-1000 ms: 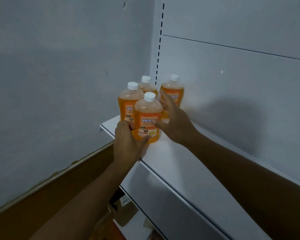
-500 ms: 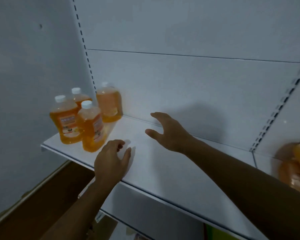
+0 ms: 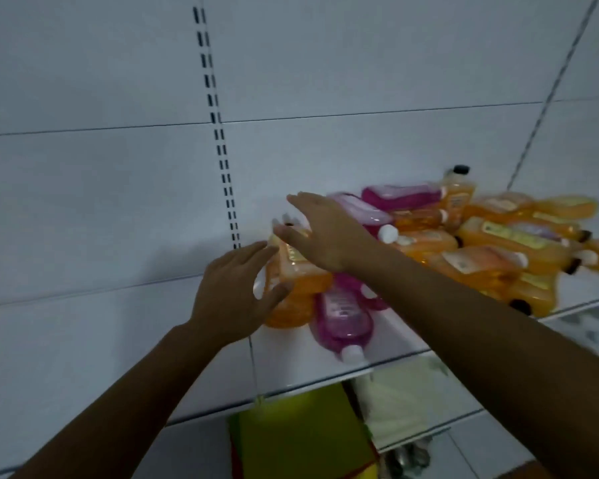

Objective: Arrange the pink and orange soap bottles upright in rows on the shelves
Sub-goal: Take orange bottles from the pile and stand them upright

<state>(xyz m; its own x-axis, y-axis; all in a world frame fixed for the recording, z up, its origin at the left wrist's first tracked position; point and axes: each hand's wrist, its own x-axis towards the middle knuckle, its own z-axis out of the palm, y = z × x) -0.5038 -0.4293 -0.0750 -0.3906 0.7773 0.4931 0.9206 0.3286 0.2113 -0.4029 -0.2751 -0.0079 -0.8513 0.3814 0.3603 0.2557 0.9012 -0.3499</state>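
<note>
Both spread wide and holding nothing, the left hand [image 3: 234,288] and right hand [image 3: 320,229] flank an orange bottle [image 3: 293,288] lying between them.

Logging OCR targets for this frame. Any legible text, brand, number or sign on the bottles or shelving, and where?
None can be read.
Labels on the orange bottles: print too blurred to read.
Label on the pink bottle near the shelf edge: blurred, unreadable.
Label on the orange bottle between the left hand and right hand: unreadable.
Shelf and back panel: no signs or numbers visible.
</note>
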